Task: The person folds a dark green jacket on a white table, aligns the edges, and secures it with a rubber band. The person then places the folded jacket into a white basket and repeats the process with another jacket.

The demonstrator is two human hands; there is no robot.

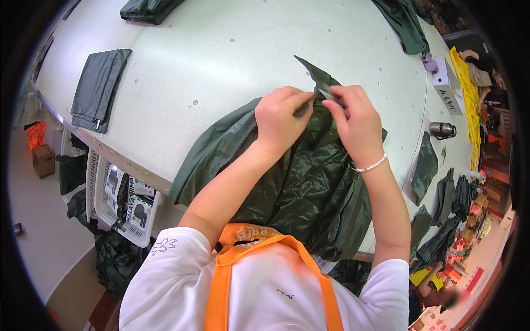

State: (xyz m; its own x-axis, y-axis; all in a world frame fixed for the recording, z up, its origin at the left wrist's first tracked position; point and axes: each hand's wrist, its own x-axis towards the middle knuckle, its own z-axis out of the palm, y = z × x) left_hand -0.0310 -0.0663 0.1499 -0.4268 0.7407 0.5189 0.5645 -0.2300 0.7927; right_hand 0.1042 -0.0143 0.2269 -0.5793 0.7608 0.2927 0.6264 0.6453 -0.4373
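A glossy dark green garment [309, 182], which looks like a rain jacket, lies bunched on the table's near edge and hangs down toward me. A zipper runs along its left part. My left hand [280, 118] is closed, pinching an edge of the cloth near its far end. Just to the right, my right hand [356, 122] pinches the same narrow part between thumb and fingers. A pointed flap [313, 69] of the garment sticks up beyond both hands. The exact bit between the fingertips is partly hidden.
On the pale table [221, 60] lie a folded dark green garment [100, 88] at left and another bundle [150, 8] farther back. A white basket [146, 238] with packets stands below the left edge. At right are a metal flask [443, 130], a white box [445, 83] and green pieces [425, 165].
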